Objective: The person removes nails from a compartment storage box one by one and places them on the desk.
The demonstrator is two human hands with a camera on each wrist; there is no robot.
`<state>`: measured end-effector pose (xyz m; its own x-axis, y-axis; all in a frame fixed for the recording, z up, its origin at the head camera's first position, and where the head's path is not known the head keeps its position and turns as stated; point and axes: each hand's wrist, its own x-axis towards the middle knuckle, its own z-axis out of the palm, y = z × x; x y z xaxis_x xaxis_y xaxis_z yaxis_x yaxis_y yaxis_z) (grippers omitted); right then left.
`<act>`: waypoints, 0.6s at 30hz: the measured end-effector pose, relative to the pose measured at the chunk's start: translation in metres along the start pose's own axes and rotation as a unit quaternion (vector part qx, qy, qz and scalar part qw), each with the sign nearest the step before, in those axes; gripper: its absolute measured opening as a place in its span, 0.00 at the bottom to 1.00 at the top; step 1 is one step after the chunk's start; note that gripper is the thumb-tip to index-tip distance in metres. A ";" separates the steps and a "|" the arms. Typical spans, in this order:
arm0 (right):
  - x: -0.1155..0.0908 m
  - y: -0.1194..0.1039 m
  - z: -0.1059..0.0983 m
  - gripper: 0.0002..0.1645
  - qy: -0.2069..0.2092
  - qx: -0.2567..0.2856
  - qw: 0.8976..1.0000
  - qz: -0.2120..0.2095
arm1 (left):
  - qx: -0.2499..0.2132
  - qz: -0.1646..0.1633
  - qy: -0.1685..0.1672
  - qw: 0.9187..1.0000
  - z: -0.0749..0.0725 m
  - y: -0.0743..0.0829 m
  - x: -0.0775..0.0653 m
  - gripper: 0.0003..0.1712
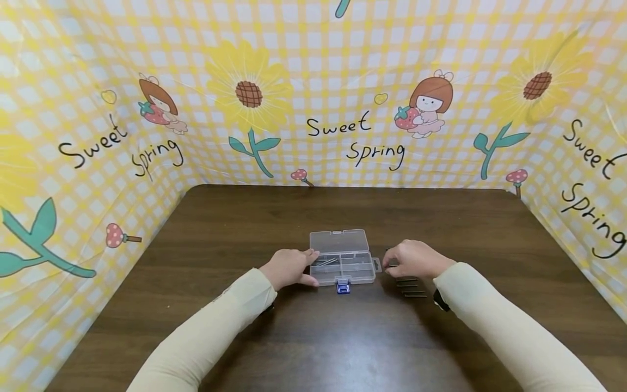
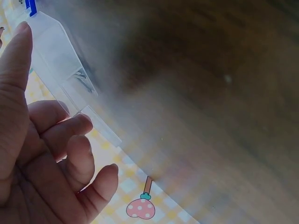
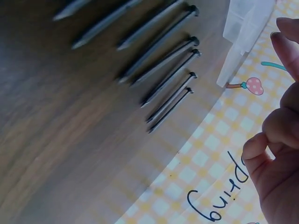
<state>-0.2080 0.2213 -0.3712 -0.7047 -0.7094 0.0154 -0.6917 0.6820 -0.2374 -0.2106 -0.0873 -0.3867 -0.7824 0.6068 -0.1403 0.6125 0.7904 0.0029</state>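
Note:
A clear plastic compartment box (image 1: 342,275) sits on the table with its lid (image 1: 339,240) folded back. Several nails (image 1: 325,262) lie in its rear left compartment. My left hand (image 1: 289,268) holds the box's left end, thumb at the front corner and fingers farther back. Just right of the box, my right hand (image 1: 411,258) hovers with thumb and index fingertips slightly apart and the other fingers bent. Nothing shows between those tips in the right wrist view. Loose nails (image 3: 170,77) lie in a row near it, heads toward the box; the hand partly hides them in the head view.
A blue latch (image 1: 344,287) hangs at the box's front, and a hanging tab (image 1: 376,265) juts from its right side. The brown wooden table (image 1: 235,218) is bordered by a yellow checked cloth (image 1: 338,71) at the back and both sides.

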 end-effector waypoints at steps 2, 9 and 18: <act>0.005 -0.001 0.000 0.06 0.004 0.002 1.000 0.004 | 0.002 -0.001 0.000 1.000 0.000 -0.001 -0.001 0.46; 0.027 -0.009 0.000 0.09 0.008 0.001 1.000 0.004 | 0.007 -0.004 -0.001 1.000 0.001 -0.003 0.001 0.46; 0.053 -0.013 0.007 0.10 -0.011 -0.013 1.000 -0.011 | 0.019 -0.006 -0.004 1.000 0.004 -0.001 0.001 0.46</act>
<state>-0.2351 0.1738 -0.3742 -0.6864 -0.7272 -0.0016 -0.7105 0.6712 -0.2112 -0.2114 -0.0873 -0.3905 -0.7889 0.5963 -0.1483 0.6069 0.7940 -0.0357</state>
